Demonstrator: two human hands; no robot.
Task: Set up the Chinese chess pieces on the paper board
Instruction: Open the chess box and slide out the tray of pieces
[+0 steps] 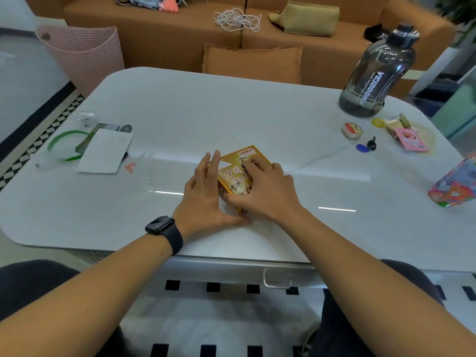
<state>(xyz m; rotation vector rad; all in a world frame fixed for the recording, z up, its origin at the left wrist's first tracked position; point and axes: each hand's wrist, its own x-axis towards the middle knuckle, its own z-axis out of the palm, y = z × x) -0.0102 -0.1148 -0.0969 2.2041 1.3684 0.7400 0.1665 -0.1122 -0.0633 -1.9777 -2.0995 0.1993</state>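
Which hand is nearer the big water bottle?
Right. The right hand lies on the chess box, on the side toward the water bottle; the left hand touches the box's far side.

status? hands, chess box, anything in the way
Both hands on chess box: left hand flat against its side, right hand gripping the top. Box closed, no board out. Table around it unobstructed.

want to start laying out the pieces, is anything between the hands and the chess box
Nothing visible does. The left hand already rests against the left side of the chess box, and the right hand lies over its top, fingers curled on it.
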